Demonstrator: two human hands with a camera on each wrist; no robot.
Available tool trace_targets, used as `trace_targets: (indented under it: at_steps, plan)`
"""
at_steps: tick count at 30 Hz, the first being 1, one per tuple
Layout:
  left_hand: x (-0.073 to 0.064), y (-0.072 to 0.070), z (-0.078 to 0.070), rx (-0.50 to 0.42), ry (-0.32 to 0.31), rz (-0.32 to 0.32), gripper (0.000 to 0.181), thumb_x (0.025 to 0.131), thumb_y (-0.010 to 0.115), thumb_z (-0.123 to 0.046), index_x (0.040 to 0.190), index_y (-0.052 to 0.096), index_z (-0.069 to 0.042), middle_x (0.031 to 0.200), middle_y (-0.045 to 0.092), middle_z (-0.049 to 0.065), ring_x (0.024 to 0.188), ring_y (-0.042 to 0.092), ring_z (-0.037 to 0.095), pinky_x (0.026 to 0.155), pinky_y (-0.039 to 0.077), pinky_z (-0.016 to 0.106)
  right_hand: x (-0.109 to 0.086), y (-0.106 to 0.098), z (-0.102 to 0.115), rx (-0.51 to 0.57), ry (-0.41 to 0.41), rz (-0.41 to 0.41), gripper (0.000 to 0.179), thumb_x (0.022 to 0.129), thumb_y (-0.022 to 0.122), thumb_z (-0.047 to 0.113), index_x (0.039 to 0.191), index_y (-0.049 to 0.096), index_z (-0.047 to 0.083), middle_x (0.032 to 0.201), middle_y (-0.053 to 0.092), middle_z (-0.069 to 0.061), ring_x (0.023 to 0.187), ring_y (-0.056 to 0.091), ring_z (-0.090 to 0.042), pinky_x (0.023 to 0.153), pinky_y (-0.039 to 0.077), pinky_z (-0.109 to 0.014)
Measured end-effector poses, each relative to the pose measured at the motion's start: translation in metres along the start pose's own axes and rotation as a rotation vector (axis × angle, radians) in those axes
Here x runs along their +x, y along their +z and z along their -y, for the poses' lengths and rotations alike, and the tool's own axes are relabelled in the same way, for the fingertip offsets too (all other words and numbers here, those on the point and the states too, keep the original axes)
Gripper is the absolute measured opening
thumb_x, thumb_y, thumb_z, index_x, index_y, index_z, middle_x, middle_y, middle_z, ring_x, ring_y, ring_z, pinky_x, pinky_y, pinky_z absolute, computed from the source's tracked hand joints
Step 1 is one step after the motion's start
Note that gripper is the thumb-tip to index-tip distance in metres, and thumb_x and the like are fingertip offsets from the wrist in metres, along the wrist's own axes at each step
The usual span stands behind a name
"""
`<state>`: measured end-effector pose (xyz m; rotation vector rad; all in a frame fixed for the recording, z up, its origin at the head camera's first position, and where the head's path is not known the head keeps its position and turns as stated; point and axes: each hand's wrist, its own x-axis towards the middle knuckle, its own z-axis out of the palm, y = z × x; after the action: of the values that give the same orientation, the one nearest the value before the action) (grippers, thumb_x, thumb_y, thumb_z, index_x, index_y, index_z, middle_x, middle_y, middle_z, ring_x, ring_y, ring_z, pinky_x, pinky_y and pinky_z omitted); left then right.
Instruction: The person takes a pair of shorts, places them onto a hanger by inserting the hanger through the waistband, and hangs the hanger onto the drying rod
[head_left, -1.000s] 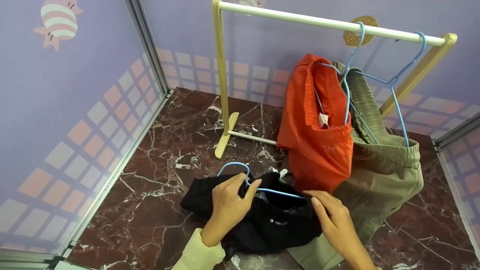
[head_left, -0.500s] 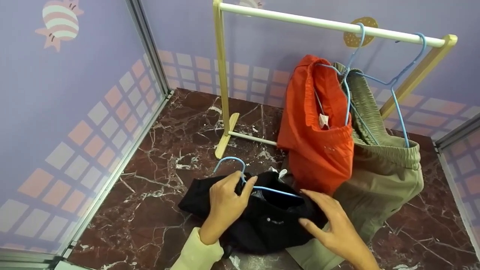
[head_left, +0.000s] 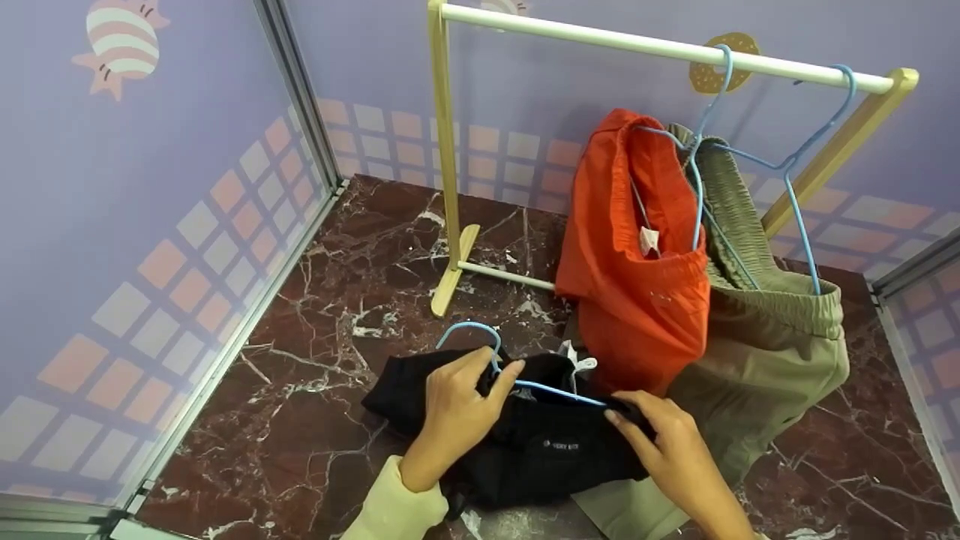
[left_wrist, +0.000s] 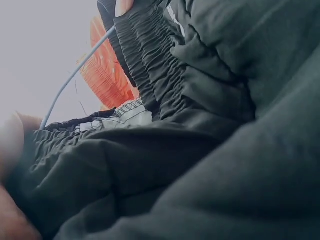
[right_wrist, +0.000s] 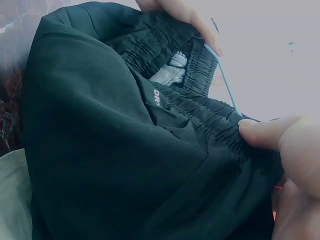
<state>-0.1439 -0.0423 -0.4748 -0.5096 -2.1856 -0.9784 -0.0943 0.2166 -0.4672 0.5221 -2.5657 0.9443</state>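
Note:
Black pants with a gathered elastic waistband lie bunched at the front of the floor, small white lettering showing. A light blue clothes hanger sits at their waist opening, hook up and free. My left hand pinches the hanger just below the hook, beside the waistband. With thumb and fingers, my right hand pinches the waistband at the hanger's right end. The right wrist view shows its thumb on the gathered waistband next to the blue wire. The hanger's far left end is hidden by cloth and hand.
Behind stands a clothes rack with a white rail and wooden legs. Red pants and khaki pants hang on blue hangers at its right. Marbled floor spreads left, up to a purple wall.
Half a second ago my right thumb was spread away from the waistband; now it pinches it at the hanger's end. The hanger rose slightly, then dropped back. The waist opening looks narrower.

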Motion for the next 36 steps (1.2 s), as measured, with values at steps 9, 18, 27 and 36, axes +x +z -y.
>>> trace_targets:
  at_steps: [9,18,27,36]
  plan:
    - [-0.0005,0.0007,-0.0030,0.001,0.007,0.028,0.042,0.088,0.070,-0.034,0.066,0.040,-0.014,0.059,0.020,-0.007,0.054,0.011,0.002,0.054,0.011,0.015,0.0015,0.0036,0.0040,-0.026,-0.059,-0.004,0.027,0.078,0.077,0.003,0.101,0.070,0.016,0.096,0.070,0.013,0.085,0.063,-0.005,0.076,0.048,-0.019]
    - [-0.0010,0.0006,-0.0013,-0.023,0.029,0.038,0.042,0.087,0.072,-0.035,0.066,0.042,-0.014,0.059,0.023,-0.008,0.053,0.014,0.001,0.053,0.012,0.014,-0.0004,0.0042,0.0046,-0.084,-0.057,-0.048,0.024,0.077,0.079,0.005,0.095,0.068,0.018,0.088,0.068,0.014,0.078,0.061,-0.004,0.072,0.045,-0.018]
    - [-0.0010,-0.0016,0.0011,-0.036,0.020,0.054,0.036,0.085,0.070,-0.045,0.073,0.055,-0.016,0.059,0.046,-0.008,0.049,0.027,0.001,0.048,0.026,0.014,-0.0031,0.0003,0.0035,-0.074,-0.015,-0.086,0.024,0.076,0.080,0.005,0.092,0.067,0.018,0.083,0.066,0.014,0.073,0.059,-0.003,0.070,0.043,-0.015]
    - [-0.0020,-0.0036,0.0042,-0.011,0.017,0.056,0.033,0.081,0.075,-0.047,0.076,0.062,-0.017,0.064,0.058,-0.009,0.047,0.037,0.000,0.047,0.034,0.015,-0.0030,-0.0049,0.0010,-0.059,-0.020,-0.138,0.025,0.073,0.082,0.003,0.089,0.067,0.017,0.080,0.066,0.012,0.071,0.059,-0.003,0.068,0.043,-0.016]
